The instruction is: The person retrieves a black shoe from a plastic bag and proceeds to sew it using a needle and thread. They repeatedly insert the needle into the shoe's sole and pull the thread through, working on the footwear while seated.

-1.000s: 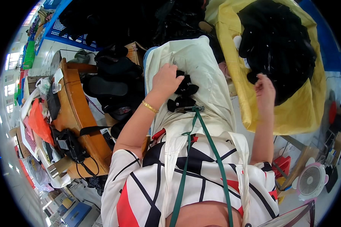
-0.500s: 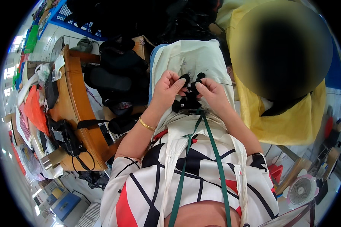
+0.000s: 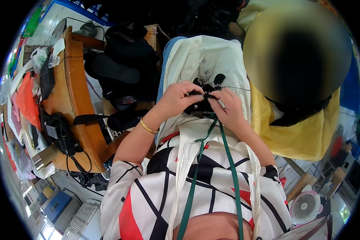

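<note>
Over my lap, my left hand [image 3: 176, 98] and my right hand [image 3: 231, 107] meet with their fingertips almost touching. Both pinch a small black fabric piece [image 3: 211, 96] stretched level between them; its exact kind is too small to make out. More small black pieces [image 3: 199, 107] lie under and beside my fingers on the cream apron [image 3: 226, 54]. One with a rounded end [image 3: 219, 79] sticks up just beyond the right fingers. A green cord [image 3: 225, 140] runs from my neck down to the lap. My left wrist wears a gold bracelet [image 3: 149, 126].
A wooden table [image 3: 74, 80] stands at my left, with a black device [image 3: 60, 132] and an orange-red bag [image 3: 28, 98]. Black shoe-like items [image 3: 114, 68] are heaped beside it. Yellow cloth [image 3: 308, 138] lies at the right, partly behind a blurred patch. A pink-and-white fan [image 3: 305, 206] is lower right.
My hands were apart, each with black material in its fingers; now they have come together on one piece. The view has shifted slightly.
</note>
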Demonstrator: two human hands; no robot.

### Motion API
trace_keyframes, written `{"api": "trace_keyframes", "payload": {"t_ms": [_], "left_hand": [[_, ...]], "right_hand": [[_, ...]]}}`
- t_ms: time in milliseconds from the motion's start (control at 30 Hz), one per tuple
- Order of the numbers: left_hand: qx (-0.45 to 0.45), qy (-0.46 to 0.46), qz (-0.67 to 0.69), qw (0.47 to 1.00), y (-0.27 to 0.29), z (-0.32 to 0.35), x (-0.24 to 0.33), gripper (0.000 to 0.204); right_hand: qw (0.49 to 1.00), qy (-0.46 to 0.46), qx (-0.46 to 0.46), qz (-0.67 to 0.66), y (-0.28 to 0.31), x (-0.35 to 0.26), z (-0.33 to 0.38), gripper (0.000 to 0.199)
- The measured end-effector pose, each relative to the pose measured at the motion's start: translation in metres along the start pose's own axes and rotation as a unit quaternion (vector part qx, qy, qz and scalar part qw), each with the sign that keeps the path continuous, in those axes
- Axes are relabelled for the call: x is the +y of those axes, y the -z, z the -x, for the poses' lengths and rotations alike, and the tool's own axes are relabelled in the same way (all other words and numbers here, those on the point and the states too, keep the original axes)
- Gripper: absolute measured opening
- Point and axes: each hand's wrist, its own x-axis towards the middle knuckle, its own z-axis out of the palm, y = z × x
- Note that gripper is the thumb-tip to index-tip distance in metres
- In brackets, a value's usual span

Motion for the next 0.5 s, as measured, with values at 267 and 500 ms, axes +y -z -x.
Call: {"api": "trace_keyframes", "payload": {"t_ms": [267,500], "left_hand": [[0.017,-0.127,-0.141,0.982,0.001,0.008,0.0,0.022],[0.03,-0.249,-0.225,0.942,-0.001,0.009,0.002,0.027]], "right_hand": [[0.942,-0.245,-0.057,-0.223,0.026,0.008,0.004,0.011],[0.92,-0.253,-0.259,-0.152,0.048,-0.013,-0.018,0.009]]}}
